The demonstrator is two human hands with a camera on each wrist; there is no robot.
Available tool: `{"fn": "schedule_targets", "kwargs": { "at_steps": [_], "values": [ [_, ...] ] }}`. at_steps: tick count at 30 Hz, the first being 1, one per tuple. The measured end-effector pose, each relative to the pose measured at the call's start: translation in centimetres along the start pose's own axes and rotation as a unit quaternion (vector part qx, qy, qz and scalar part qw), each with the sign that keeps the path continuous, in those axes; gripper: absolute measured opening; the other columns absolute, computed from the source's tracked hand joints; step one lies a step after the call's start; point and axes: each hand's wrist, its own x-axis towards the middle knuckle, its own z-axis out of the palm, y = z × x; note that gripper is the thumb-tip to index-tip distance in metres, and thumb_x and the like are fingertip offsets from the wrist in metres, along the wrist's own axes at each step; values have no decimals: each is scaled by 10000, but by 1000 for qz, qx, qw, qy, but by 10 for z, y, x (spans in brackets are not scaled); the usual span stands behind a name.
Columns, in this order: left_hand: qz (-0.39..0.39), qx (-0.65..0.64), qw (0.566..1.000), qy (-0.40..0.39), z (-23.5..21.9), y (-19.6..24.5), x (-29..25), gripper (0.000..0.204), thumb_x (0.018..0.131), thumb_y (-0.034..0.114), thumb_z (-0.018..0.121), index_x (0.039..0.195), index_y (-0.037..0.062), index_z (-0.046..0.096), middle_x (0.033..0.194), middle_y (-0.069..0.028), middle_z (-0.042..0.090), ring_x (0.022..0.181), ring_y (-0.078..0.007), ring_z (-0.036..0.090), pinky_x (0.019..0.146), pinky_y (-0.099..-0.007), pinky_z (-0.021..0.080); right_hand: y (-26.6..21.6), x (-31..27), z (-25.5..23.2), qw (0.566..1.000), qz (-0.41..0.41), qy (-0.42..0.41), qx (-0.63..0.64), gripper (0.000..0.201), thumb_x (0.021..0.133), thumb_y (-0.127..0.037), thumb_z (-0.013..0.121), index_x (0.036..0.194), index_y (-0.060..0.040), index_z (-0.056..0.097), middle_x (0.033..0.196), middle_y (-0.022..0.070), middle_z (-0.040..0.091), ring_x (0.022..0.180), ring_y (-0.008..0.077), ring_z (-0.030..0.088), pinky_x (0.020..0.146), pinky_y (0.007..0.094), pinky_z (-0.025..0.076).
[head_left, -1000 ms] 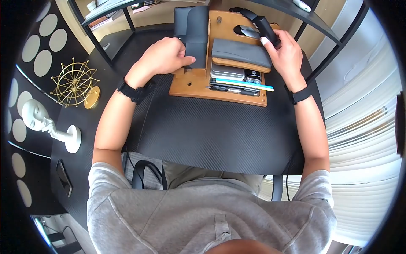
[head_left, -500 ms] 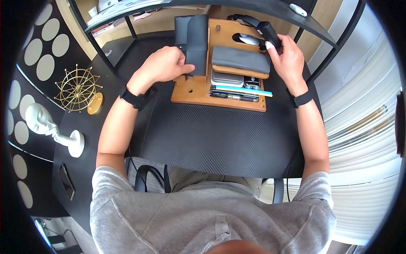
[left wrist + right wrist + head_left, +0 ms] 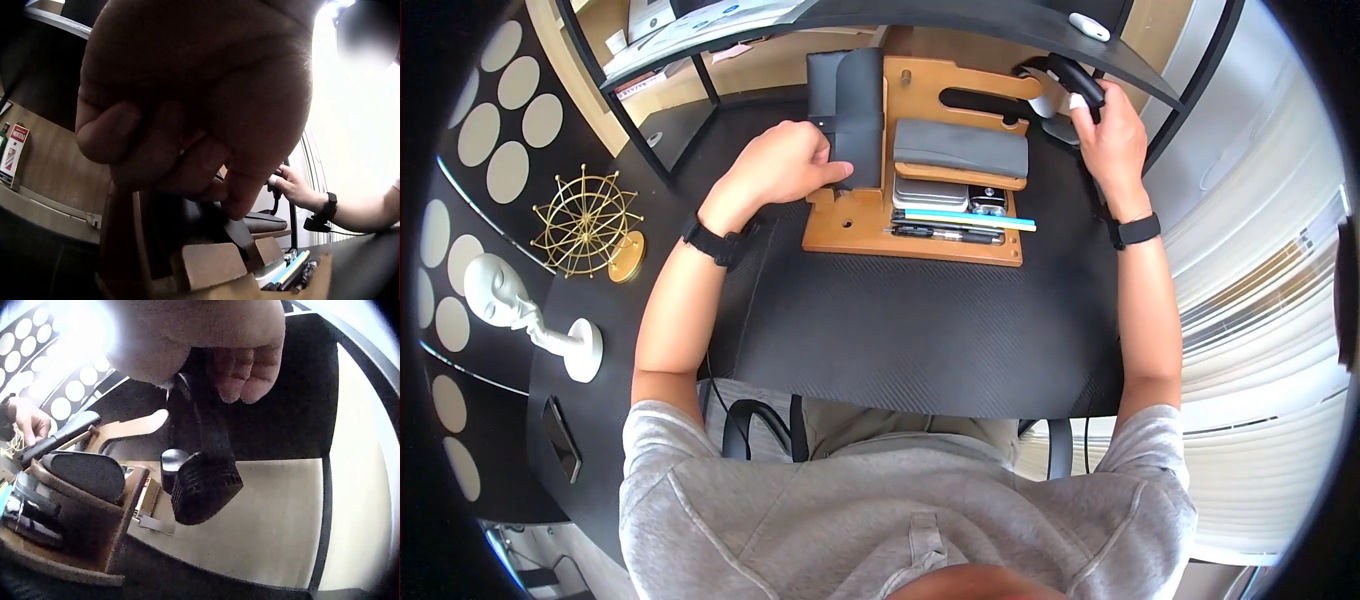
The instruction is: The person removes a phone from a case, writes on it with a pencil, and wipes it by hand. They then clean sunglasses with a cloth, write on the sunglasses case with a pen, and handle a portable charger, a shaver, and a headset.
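A wooden desk organizer (image 3: 825, 238) stands on the black desk. Upright at its left side is a black strapped leather case (image 3: 858, 150), and my left hand (image 3: 780, 160) grips its lower left edge, thumb across the front. Curled fingers hide part of that hold in the left wrist view. Right of the organizer, my right hand (image 3: 1116, 140) holds black headphones (image 3: 1078, 78) with silver parts. A dark ear cushion (image 3: 206, 490) hangs below that hand in the right wrist view. On the organizer's shelf lies a grey case (image 3: 960, 147).
Pens (image 3: 960, 218) lie along the organizer's front, before a silver tin (image 3: 930, 194). A black-framed shelf (image 3: 880, 38) spans the back. To the left stand a gold wheel ornament (image 3: 587, 220), a white head sculpture (image 3: 495, 288) and a phone (image 3: 560, 440). White blinds (image 3: 1250, 320) hang at right.
My right hand has moved right with the headphones, away from the organizer's upper slot, which they overlapped before. My left hand keeps its place at the black case. The head view has shifted slightly.
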Motion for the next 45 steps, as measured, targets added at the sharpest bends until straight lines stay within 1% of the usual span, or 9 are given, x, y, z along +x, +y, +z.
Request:
{"fn": "schedule_targets", "kwargs": {
  "at_steps": [7, 12, 17, 23, 24, 27, 29, 34, 45],
  "values": [
    [1, 8, 1000, 23, -4, -1, 0, 455, 887, 339, 780, 635, -6, 624, 554, -180, 550, 526, -319, 581, 557, -417, 457, 7, 20, -42, 982, 73, -170, 47, 353, 932, -276, 698, 1104, 24, 626, 830, 233, 700, 785, 437, 683, 691, 474, 532],
    [49, -42, 976, 208, -17, 22, -9, 457, 894, 307, 791, 623, 17, 563, 525, -94, 506, 485, -202, 507, 510, -348, 422, 2, 32, -71, 951, 36, -247, 183, 347, 914, -160, 717, 1181, 46, 633, 884, 101, 692, 789, 126, 630, 692, 304, 508],
    [118, -152, 945, 264, -19, 52, -22, 402, 821, 319, 855, 682, 44, 597, 497, -35, 486, 444, -151, 476, 476, -298, 397, -53, 31, -103, 853, 68, -319, 407, 269, 955, -126, 713, 1174, 10, 636, 950, 9, 690, 894, 74, 617, 802, 264, 527],
    [229, -296, 919, 128, -6, 95, -44, 494, 820, 357, 870, 1051, -1, 619, 842, -141, 679, 755, -258, 680, 688, -347, 534, -116, 2, -75, 796, -4, -256, 549, 340, 963, -180, 733, 1215, 3, 596, 939, 43, 691, 825, 96, 640, 753, 278, 537],
    [260, -361, 880, 168, 18, 88, -38, 392, 908, 214, 797, 1187, -6, 630, 920, -76, 714, 762, -129, 659, 692, -292, 519, -122, -6, -71, 794, 11, -268, 545, 337, 961, -174, 733, 1215, 2, 596, 940, 52, 692, 826, 98, 639, 745, 284, 534],
    [218, -335, 904, 153, 28, 74, -50, 354, 933, 167, 767, 1201, -13, 620, 912, -89, 715, 816, -128, 688, 717, -302, 537, -138, -42, -57, 799, 50, -253, 544, 346, 927, -134, 751, 1208, -6, 596, 938, 87, 696, 818, 136, 654, 728, 305, 531],
    [284, -254, 912, 152, 36, 66, -60, 343, 886, 133, 792, 1161, 6, 631, 908, -117, 718, 777, -232, 719, 706, -330, 559, -137, -61, -50, 870, -118, -162, 451, 425, 801, -58, 798, 1184, -25, 618, 951, 122, 680, 832, 323, 696, 722, 358, 560],
    [426, -98, 893, 111, 51, 59, -79, 423, 770, 129, 813, 1146, 38, 644, 820, -124, 652, 702, -365, 647, 623, -433, 525, -133, -89, -63, 857, -304, -159, 385, 485, 669, -103, 807, 1136, -71, 677, 973, 75, 671, 821, 275, 693, 668, 381, 561],
    [453, -21, 889, -66, 66, 70, -93, 546, 763, 544, 795, 782, 70, 523, 711, -87, 577, 626, -338, 565, 615, -408, 459, -138, -106, -63, 792, -388, -347, 318, 582, 716, -418, 760, 1147, -47, 634, 890, 57, 627, 814, 270, 630, 681, 392, 530]
  ]
}}
